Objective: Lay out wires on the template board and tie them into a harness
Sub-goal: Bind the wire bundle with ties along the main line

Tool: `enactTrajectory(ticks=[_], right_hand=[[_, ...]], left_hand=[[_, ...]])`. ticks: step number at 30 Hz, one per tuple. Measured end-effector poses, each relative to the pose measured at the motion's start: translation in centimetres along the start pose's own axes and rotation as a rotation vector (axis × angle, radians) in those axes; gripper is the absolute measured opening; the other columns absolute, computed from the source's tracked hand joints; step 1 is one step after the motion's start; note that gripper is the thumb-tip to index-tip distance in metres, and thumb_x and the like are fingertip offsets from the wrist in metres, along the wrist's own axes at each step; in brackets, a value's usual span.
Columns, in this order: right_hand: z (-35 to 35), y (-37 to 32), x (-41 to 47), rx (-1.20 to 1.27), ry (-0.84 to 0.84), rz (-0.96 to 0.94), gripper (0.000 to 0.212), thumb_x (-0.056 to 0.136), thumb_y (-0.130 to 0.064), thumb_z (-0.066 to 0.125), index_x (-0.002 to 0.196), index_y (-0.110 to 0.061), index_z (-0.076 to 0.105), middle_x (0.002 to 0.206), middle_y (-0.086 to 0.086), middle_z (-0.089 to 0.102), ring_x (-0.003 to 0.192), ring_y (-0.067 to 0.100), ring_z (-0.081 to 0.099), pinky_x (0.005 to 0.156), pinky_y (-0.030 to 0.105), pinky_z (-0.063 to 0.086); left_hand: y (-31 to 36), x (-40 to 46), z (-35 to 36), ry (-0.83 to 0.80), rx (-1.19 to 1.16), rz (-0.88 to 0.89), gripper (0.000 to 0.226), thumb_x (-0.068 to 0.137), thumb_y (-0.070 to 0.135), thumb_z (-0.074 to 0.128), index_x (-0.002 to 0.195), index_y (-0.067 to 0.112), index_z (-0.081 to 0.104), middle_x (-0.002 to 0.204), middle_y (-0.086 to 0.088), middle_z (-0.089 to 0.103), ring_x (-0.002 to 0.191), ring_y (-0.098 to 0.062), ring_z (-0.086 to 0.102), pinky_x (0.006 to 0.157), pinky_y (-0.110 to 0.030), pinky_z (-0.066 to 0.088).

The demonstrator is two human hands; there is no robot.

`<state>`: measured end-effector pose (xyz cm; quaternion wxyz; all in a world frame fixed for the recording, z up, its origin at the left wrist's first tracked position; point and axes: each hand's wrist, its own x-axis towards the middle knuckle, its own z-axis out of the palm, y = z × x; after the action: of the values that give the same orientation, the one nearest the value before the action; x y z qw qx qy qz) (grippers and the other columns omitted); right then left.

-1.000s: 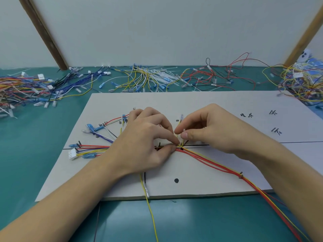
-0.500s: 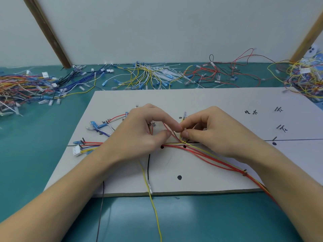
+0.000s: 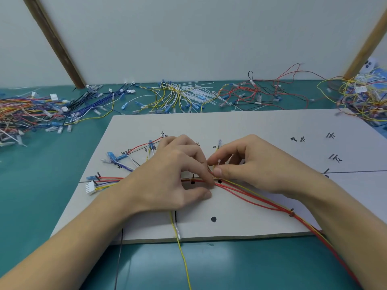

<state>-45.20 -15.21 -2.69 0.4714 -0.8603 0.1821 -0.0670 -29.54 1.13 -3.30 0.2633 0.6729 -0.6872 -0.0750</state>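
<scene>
Wires (image 3: 247, 194) lie bundled across the template board (image 3: 240, 126), light and limp; best taken at the crossing. Left hand (image 3: 173, 176) pinches them there; right hand (image 3: 249, 164) pinches a small white tie (image 3: 219, 163).

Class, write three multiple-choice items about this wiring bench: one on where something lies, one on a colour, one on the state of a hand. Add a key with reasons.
1. Where does the white connector lie?
A. near the template board's left edge
B. at its right edge
C. off the board

2. What colour is the wire hanging over the board's near edge?
A. blue
B. yellow
C. green

3. What is the right hand doing?
A. lying flat
B. pinching a small white piece above the wire bundle
C. raised clear

Key: 1 A, it sits by the left edge; 2 B, it is plainly yellow; 3 B, thumb and forefinger close on it.
</scene>
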Motion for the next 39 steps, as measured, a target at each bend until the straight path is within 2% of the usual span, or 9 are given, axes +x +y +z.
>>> enactTrajectory(ticks=[6,11,16,20,24,26,31,37,39], right_hand=[[0.1,0.3,0.3,0.011,0.000,-0.021,0.009,0.087,-0.015,0.081,0.095,-0.020,0.081,0.054,-0.021,0.061,0.051,-0.001,0.049,0.052,0.010,0.037],[0.5,0.4,0.0,-0.033,-0.010,-0.029,0.016,0.083,-0.017,0.082,0.095,-0.027,0.080,0.066,-0.015,0.067,0.059,0.004,0.053,0.059,0.018,0.045],[0.4,0.4,-0.3,-0.003,-0.023,-0.021,0.021,0.082,-0.011,0.083,0.096,-0.026,0.079,0.065,-0.019,0.065,0.059,0.004,0.053,0.058,0.015,0.044],[1.1,0.4,-1.1,-0.004,0.050,-0.025,0.020,0.083,-0.013,0.083,0.095,-0.029,0.080,0.073,-0.003,0.071,0.062,0.006,0.057,0.062,0.021,0.046],[1.2,0.3,-1.2,-0.040,0.078,-0.021,0.023,0.083,-0.013,0.083,0.099,-0.029,0.080,0.085,-0.002,0.075,0.067,0.010,0.062,0.065,0.020,0.049],[1.2,0.2,-1.2,-0.047,0.072,-0.014,0.023,0.083,-0.012,0.083,0.099,-0.028,0.080,0.083,-0.002,0.075,0.069,0.014,0.063,0.067,0.024,0.050],[1.1,-0.2,-1.0,-0.055,0.055,-0.003,0.022,0.082,-0.011,0.083,0.095,-0.027,0.080,0.076,-0.006,0.072,0.064,0.005,0.057,0.064,0.023,0.049],[0.8,-0.2,-0.9,0.029,0.047,-0.015,0.026,0.078,-0.004,0.085,0.097,-0.021,0.080,0.076,-0.005,0.072,0.063,0.006,0.056,0.061,0.018,0.047],[0.8,0.1,-0.9,0.087,0.061,-0.009,0.028,0.076,0.000,0.085,0.095,-0.019,0.079,0.071,-0.009,0.071,0.061,0.007,0.056,0.059,0.015,0.046]], left_hand=[[0.2,0.0,0.1,0.021,0.030,0.006,0.011,0.077,0.047,0.086,0.081,0.041,0.078,0.090,0.018,0.060,0.105,-0.007,0.051,0.099,-0.031,0.027],[0.1,0.0,0.3,0.021,0.067,0.000,0.017,0.078,0.054,0.080,0.085,0.039,0.078,0.089,0.022,0.059,0.106,-0.009,0.051,0.101,-0.035,0.029],[0.1,-0.1,0.3,0.021,0.057,-0.002,0.018,0.077,0.054,0.078,0.088,0.040,0.079,0.090,0.021,0.061,0.105,-0.009,0.052,0.100,-0.037,0.030],[0.0,-0.1,0.3,0.008,0.046,0.007,0.019,0.077,0.054,0.079,0.092,0.041,0.079,0.092,0.021,0.061,0.106,-0.008,0.051,0.101,-0.038,0.031],[-0.2,-0.1,0.1,-0.024,0.041,0.003,0.035,0.069,0.069,0.081,0.093,0.043,0.079,0.097,0.021,0.061,0.110,-0.006,0.049,0.100,-0.032,0.029],[-0.3,-0.1,0.0,-0.043,0.021,0.000,0.036,0.067,0.069,0.083,0.093,0.044,0.080,0.098,0.021,0.061,0.111,-0.007,0.048,0.100,-0.031,0.029],[-0.3,0.2,0.4,-0.018,0.013,0.002,0.034,0.068,0.070,0.078,0.090,0.044,0.079,0.098,0.023,0.060,0.109,-0.002,0.047,0.099,-0.025,0.025],[0.2,0.6,1.4,0.082,0.086,0.022,0.025,0.080,0.062,0.070,0.084,0.039,0.079,0.086,0.017,0.062,0.098,-0.009,0.053,0.097,-0.043,0.035],[0.3,0.7,1.5,0.084,0.131,0.037,0.025,0.083,0.060,0.068,0.084,0.037,0.078,0.086,0.016,0.064,0.097,-0.010,0.054,0.096,-0.043,0.036]])
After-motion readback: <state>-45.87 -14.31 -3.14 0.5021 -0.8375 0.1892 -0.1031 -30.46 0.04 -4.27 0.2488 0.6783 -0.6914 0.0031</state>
